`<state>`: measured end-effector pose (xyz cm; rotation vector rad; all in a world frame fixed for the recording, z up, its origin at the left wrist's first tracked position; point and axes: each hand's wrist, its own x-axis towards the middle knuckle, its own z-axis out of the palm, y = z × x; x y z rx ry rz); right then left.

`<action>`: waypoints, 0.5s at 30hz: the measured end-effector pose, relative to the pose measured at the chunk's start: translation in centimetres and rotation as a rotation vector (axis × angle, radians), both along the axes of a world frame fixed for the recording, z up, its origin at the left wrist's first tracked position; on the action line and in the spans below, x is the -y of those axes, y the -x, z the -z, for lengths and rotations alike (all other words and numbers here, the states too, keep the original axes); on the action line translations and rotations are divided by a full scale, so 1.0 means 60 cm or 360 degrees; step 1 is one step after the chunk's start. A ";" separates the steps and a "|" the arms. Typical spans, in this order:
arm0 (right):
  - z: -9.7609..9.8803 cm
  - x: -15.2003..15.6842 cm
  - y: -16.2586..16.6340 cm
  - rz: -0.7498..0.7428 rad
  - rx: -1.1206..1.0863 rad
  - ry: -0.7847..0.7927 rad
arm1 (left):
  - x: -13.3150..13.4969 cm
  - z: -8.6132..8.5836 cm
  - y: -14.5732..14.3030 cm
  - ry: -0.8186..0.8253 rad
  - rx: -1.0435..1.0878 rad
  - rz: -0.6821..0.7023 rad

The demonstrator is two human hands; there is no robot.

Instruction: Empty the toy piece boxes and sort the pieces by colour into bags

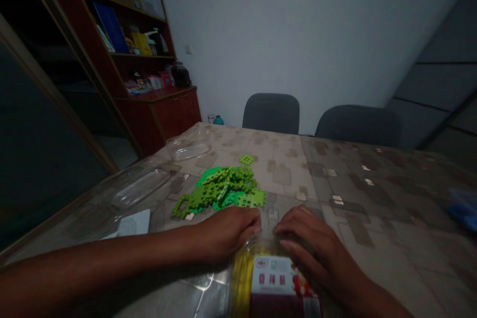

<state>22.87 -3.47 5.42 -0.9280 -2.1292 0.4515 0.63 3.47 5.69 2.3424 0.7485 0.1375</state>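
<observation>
A clear plastic container (244,285) with yellow contents and a printed label (272,278) lies at the near edge of the view. My left hand (231,231) is closed at its far left corner, fingertips curled under and partly hidden. Around the far right corner bend the fingers of my right hand (316,243), with the thumb on the near side of the rim. Just beyond my hands is a heap of green interlocking plastic pieces (223,189). One flat light green piece (246,159) lies apart behind the heap.
Clear plastic trays (141,186) and a transparent lid-like shell (192,150) lie on the left of the patterned table (283,174). A white card (134,223) is near my left forearm. Something blue (464,211) sits at the right edge. Two grey chairs (271,113) stand behind.
</observation>
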 end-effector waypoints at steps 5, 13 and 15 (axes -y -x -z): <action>-0.005 0.021 -0.010 -0.0009 -0.0121 0.0047 | 0.044 0.028 -0.024 -0.0527 0.0178 0.0231; -0.017 0.037 -0.045 0.1202 -0.0825 0.0113 | 0.051 0.039 -0.018 -0.0626 0.0140 0.0358; -0.018 0.034 -0.048 0.1310 -0.0903 0.0265 | 0.047 0.022 -0.010 -0.0496 0.0306 0.0242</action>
